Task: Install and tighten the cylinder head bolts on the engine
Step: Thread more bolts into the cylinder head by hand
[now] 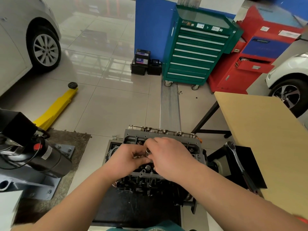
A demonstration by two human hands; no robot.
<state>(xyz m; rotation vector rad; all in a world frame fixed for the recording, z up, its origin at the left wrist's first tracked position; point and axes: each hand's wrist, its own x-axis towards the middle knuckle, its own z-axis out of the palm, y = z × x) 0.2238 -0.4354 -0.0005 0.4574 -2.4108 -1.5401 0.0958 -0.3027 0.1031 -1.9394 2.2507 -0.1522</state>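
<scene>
My right hand [168, 157] and left hand [126, 157] meet fingertip to fingertip, both pinching a cylinder head bolt [148, 151], head toward me. Directly beneath them lies the cylinder head [191, 144]; I judge the right nearer for seating it downward.

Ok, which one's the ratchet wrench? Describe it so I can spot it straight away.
Start at the engine on its stand at bottom centre, then look right toward the light wooden table. On the black surface between them lies the ratchet wrench: a long chrome bar with a round head at its far end. It is the only shiny, slender tool there.
</scene>
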